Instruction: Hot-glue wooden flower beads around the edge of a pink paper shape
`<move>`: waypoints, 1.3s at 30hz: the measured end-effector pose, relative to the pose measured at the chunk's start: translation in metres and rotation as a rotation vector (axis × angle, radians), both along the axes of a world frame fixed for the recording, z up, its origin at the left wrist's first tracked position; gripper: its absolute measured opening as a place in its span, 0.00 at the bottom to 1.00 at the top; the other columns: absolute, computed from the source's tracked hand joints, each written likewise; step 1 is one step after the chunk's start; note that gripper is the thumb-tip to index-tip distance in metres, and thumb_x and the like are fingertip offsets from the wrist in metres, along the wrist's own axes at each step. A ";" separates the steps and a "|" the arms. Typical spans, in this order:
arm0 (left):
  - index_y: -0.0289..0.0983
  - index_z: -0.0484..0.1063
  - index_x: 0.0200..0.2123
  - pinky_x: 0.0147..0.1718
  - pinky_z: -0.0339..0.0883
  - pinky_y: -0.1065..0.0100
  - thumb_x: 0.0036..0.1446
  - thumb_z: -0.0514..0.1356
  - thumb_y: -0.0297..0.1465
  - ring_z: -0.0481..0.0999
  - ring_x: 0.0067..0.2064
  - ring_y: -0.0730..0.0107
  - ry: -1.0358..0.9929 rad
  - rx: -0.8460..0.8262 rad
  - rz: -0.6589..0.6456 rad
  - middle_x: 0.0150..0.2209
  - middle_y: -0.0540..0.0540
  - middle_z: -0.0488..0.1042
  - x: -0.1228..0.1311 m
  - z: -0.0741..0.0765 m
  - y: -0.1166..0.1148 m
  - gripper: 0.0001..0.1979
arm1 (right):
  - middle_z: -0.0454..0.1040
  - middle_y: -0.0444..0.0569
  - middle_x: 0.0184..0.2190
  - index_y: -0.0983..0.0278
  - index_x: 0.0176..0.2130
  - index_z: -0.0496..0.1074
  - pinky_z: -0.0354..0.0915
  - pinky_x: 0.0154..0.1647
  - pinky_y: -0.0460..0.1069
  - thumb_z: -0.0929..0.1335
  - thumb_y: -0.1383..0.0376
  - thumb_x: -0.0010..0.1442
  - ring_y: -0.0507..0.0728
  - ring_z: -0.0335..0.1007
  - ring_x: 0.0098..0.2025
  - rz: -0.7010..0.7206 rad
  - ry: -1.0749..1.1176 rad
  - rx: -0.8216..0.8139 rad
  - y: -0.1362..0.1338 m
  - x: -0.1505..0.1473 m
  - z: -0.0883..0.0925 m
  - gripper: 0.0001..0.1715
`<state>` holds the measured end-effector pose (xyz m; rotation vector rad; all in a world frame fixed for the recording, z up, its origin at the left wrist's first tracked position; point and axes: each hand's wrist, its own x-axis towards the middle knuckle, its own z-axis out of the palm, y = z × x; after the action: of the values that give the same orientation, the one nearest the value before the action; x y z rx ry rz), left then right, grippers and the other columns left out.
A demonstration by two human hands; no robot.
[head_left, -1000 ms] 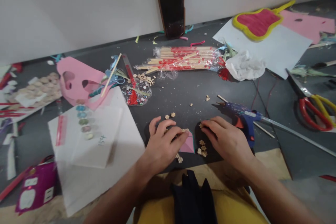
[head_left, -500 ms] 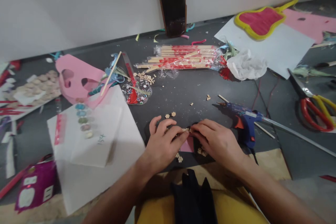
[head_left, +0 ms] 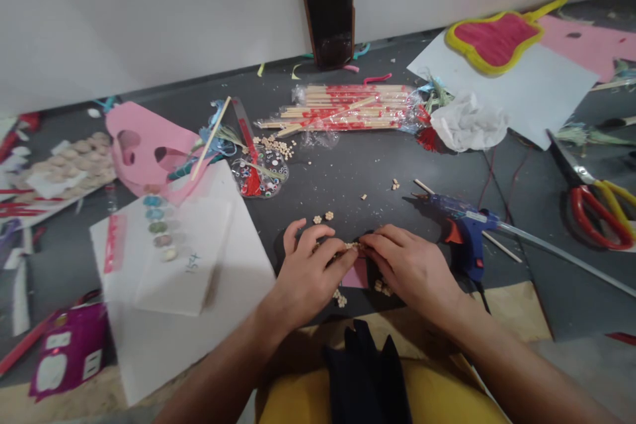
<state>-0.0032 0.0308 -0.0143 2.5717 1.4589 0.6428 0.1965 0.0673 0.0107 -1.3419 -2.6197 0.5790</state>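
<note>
With pink card point(head_left: 354, 275) as centre of the dial, gripping bead row point(head_left: 352, 246) at twelve, along the card's far edge, apparently between thumb and forefinger of left hand point(head_left: 307, 271), from nine. Meeting the row's other end from three with bunched fingertips of right hand point(head_left: 415, 265); cannot see inside that pinch.

Could buckle or snap at a joint if squeezed too hard from nine and three together. Could also skew against the card through uneven pressure, with most of the row covered and hard to check for straightness.

Might scatter loose beads point(head_left: 340, 299) at seven, or bead cluster point(head_left: 383, 288) at four, by dropping a wrist or sliding a palm. Less exposed: bead pair point(head_left: 322, 218) at eleven, just beyond the left fingers.

Worth minding glue gun point(head_left: 472, 242) between two and three, tip aimed towards ten: could burn a knuckle, if hot, through careless drawing back, or get dragged by snagging cord point(head_left: 481, 295) with the forearm.
</note>
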 end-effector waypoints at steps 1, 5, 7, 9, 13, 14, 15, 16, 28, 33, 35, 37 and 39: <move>0.44 0.74 0.42 0.57 0.47 0.48 0.59 0.58 0.26 0.65 0.49 0.61 0.001 0.001 0.000 0.36 0.49 0.75 0.000 0.000 0.000 0.10 | 0.76 0.48 0.37 0.61 0.43 0.73 0.67 0.40 0.48 0.63 0.69 0.63 0.54 0.72 0.40 -0.004 0.000 -0.002 0.000 0.000 0.000 0.12; 0.44 0.74 0.43 0.57 0.47 0.47 0.59 0.59 0.26 0.65 0.49 0.61 0.003 0.006 0.006 0.35 0.49 0.75 0.000 -0.001 0.000 0.11 | 0.76 0.48 0.37 0.60 0.43 0.74 0.66 0.40 0.48 0.63 0.69 0.63 0.54 0.72 0.39 -0.012 0.017 -0.003 -0.001 -0.001 -0.001 0.12; 0.44 0.74 0.42 0.57 0.47 0.47 0.58 0.59 0.26 0.65 0.49 0.61 0.000 0.007 0.010 0.35 0.50 0.75 0.001 -0.001 0.000 0.10 | 0.76 0.48 0.37 0.60 0.43 0.73 0.66 0.41 0.48 0.63 0.69 0.63 0.54 0.72 0.40 -0.010 0.021 -0.005 -0.001 -0.001 -0.002 0.12; 0.44 0.74 0.42 0.57 0.47 0.47 0.58 0.59 0.26 0.65 0.49 0.61 -0.001 0.002 0.010 0.35 0.50 0.75 0.001 0.000 -0.001 0.10 | 0.76 0.48 0.37 0.60 0.43 0.73 0.66 0.40 0.48 0.62 0.68 0.64 0.54 0.72 0.39 -0.014 0.020 -0.003 -0.001 0.000 -0.003 0.12; 0.44 0.74 0.43 0.57 0.47 0.47 0.59 0.58 0.26 0.65 0.49 0.60 0.003 -0.005 0.005 0.36 0.50 0.76 0.001 0.001 0.000 0.10 | 0.76 0.49 0.36 0.62 0.44 0.73 0.65 0.39 0.48 0.62 0.66 0.64 0.55 0.72 0.38 -0.034 0.030 0.003 -0.001 -0.001 -0.004 0.11; 0.44 0.74 0.43 0.57 0.46 0.47 0.59 0.58 0.26 0.65 0.49 0.60 0.001 -0.002 0.005 0.36 0.50 0.76 0.001 0.001 0.000 0.10 | 0.76 0.49 0.36 0.62 0.43 0.73 0.65 0.39 0.48 0.62 0.66 0.64 0.54 0.72 0.38 -0.034 0.035 -0.005 -0.001 -0.001 -0.003 0.11; 0.44 0.74 0.43 0.57 0.46 0.47 0.60 0.58 0.26 0.65 0.49 0.60 -0.001 0.001 0.003 0.36 0.49 0.75 0.001 0.001 0.000 0.10 | 0.76 0.48 0.35 0.62 0.41 0.73 0.65 0.39 0.48 0.62 0.66 0.64 0.54 0.72 0.38 -0.033 0.037 -0.013 0.000 -0.001 -0.003 0.10; 0.44 0.74 0.43 0.57 0.46 0.47 0.60 0.58 0.26 0.65 0.49 0.60 -0.001 0.002 0.002 0.36 0.49 0.75 0.001 0.001 0.000 0.10 | 0.75 0.48 0.35 0.62 0.40 0.73 0.65 0.39 0.48 0.62 0.66 0.64 0.54 0.72 0.38 -0.032 0.037 -0.019 0.000 -0.002 -0.002 0.10; 0.45 0.74 0.43 0.58 0.47 0.47 0.59 0.59 0.27 0.66 0.49 0.61 0.016 0.002 0.011 0.36 0.49 0.75 0.001 0.000 -0.001 0.11 | 0.76 0.50 0.37 0.63 0.45 0.72 0.67 0.40 0.50 0.63 0.67 0.63 0.56 0.72 0.39 -0.024 0.050 0.005 -0.001 0.000 -0.003 0.12; 0.45 0.74 0.44 0.58 0.46 0.48 0.59 0.59 0.27 0.65 0.49 0.61 0.007 0.014 0.006 0.36 0.49 0.74 0.000 -0.001 -0.001 0.11 | 0.75 0.49 0.36 0.63 0.41 0.72 0.67 0.41 0.50 0.62 0.67 0.64 0.56 0.71 0.39 -0.025 0.061 -0.041 0.001 0.000 -0.003 0.10; 0.45 0.74 0.43 0.58 0.46 0.48 0.59 0.59 0.27 0.65 0.49 0.61 0.003 0.011 0.007 0.36 0.49 0.74 0.000 -0.001 -0.001 0.10 | 0.75 0.49 0.35 0.62 0.39 0.73 0.67 0.40 0.50 0.62 0.67 0.64 0.56 0.71 0.38 -0.028 0.048 -0.048 0.001 -0.001 -0.003 0.09; 0.45 0.75 0.43 0.58 0.46 0.48 0.59 0.59 0.27 0.65 0.49 0.61 0.007 0.006 0.007 0.36 0.49 0.75 0.000 -0.001 -0.001 0.10 | 0.75 0.49 0.35 0.62 0.39 0.73 0.67 0.40 0.50 0.62 0.67 0.64 0.56 0.72 0.38 -0.030 0.049 -0.047 0.002 -0.002 -0.002 0.09; 0.46 0.74 0.43 0.57 0.47 0.48 0.58 0.60 0.27 0.66 0.49 0.61 0.015 0.003 0.011 0.36 0.49 0.75 0.001 0.000 0.000 0.11 | 0.75 0.49 0.36 0.63 0.41 0.72 0.68 0.40 0.50 0.62 0.67 0.64 0.56 0.72 0.38 -0.032 0.074 -0.041 0.002 0.000 -0.001 0.10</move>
<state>-0.0026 0.0305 -0.0144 2.5785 1.4783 0.6281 0.1963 0.0688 0.0100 -1.3443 -2.5362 0.6677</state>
